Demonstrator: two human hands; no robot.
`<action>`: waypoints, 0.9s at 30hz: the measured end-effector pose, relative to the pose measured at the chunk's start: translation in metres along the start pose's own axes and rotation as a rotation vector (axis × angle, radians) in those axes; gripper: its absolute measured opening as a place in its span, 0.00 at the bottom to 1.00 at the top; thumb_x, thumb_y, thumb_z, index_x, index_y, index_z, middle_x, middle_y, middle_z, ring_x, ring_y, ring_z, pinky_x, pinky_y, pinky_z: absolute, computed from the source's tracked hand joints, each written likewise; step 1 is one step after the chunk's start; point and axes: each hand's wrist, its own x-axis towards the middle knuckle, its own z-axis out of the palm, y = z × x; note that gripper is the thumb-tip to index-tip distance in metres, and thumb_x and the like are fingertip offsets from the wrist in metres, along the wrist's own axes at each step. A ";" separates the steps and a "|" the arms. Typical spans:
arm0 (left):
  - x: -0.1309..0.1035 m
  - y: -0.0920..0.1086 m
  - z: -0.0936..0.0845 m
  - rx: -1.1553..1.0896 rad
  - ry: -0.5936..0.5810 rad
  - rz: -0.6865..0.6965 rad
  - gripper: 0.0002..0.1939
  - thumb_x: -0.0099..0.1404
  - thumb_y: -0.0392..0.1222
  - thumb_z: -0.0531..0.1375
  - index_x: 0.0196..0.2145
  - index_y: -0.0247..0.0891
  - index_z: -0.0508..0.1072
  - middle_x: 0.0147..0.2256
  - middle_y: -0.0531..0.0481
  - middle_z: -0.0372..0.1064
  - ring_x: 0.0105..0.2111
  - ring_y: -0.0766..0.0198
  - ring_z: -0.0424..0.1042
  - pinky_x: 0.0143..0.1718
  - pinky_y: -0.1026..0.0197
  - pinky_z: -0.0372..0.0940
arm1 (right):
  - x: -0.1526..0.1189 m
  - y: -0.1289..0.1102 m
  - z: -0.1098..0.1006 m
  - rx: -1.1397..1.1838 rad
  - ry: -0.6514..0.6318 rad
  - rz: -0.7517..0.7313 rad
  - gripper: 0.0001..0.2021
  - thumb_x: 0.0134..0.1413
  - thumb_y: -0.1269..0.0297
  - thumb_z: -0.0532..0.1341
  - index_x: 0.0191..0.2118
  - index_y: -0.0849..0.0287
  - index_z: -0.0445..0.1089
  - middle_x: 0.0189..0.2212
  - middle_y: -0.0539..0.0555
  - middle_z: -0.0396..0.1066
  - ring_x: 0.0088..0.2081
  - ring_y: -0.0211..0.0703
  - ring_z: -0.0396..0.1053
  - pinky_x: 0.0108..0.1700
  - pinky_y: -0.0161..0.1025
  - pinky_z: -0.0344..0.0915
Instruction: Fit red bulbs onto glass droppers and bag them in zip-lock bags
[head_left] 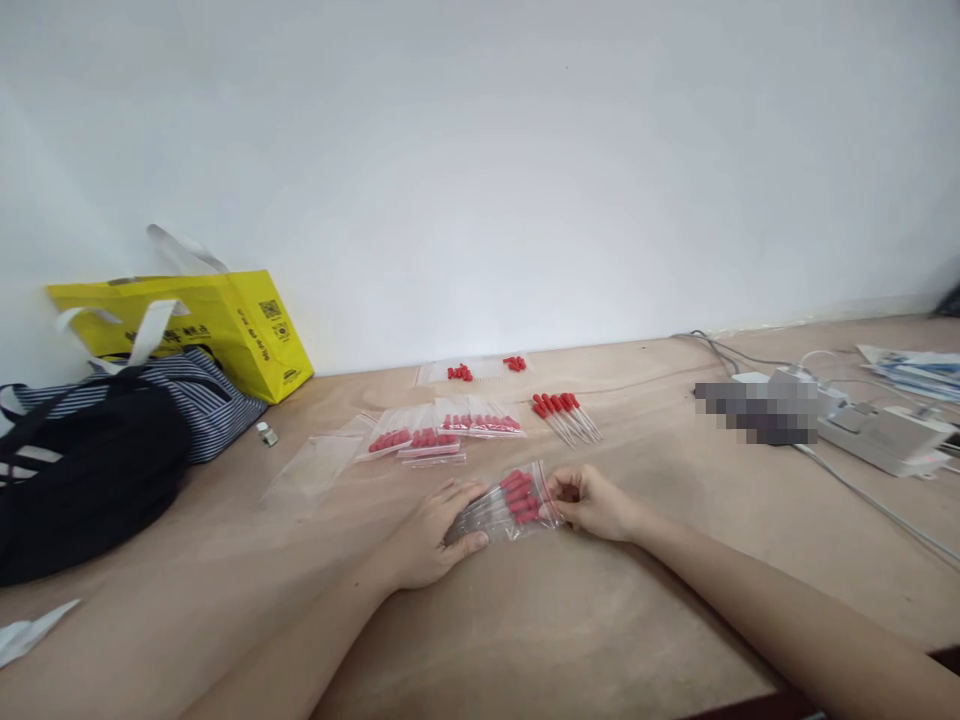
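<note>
Between my hands lies a clear zip bag (517, 500) with several red-topped droppers inside. My right hand (592, 503) pinches its right end, by the red seal line. At the other end my left hand (435, 535) rests with fingers spread, thumb and fingertips against the bag. Loose red-topped droppers (562, 415) lie fanned out behind my right hand. Filled bags (427, 440) overlap on the table behind the bag in my hands. Flat clear bags (322, 465) lie to the left. Small red bulbs (460, 373) sit on clear plastic near the wall.
A yellow bag (255, 335), a striped bag (214, 400) and a black bag (97, 480) stand at left, near a small bottle (266, 434). White power strips (885, 435) and cables lie at right. The wooden table (480, 640) meets a white wall.
</note>
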 end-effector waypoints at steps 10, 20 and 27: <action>-0.001 0.000 0.000 -0.006 0.009 0.022 0.25 0.60 0.46 0.53 0.54 0.39 0.55 0.55 0.44 0.55 0.55 0.56 0.54 0.54 0.48 0.52 | 0.008 0.005 0.003 0.074 0.122 0.012 0.24 0.37 0.63 0.64 0.44 0.63 0.64 0.18 0.45 0.63 0.19 0.30 0.58 0.21 0.28 0.54; 0.000 0.001 0.000 -0.024 0.016 0.027 0.26 0.60 0.46 0.53 0.55 0.39 0.55 0.55 0.46 0.55 0.55 0.56 0.53 0.54 0.49 0.51 | 0.005 -0.001 0.010 -0.099 0.090 -0.072 0.21 0.46 0.64 0.59 0.49 0.58 0.63 0.29 0.50 0.67 0.23 0.31 0.60 0.25 0.30 0.57; 0.001 0.002 -0.002 -0.030 0.006 0.013 0.25 0.60 0.47 0.53 0.54 0.39 0.55 0.54 0.45 0.56 0.54 0.56 0.54 0.55 0.50 0.50 | 0.006 -0.007 0.007 0.000 -0.051 -0.110 0.17 0.47 0.59 0.59 0.43 0.59 0.67 0.32 0.53 0.69 0.31 0.37 0.65 0.34 0.35 0.62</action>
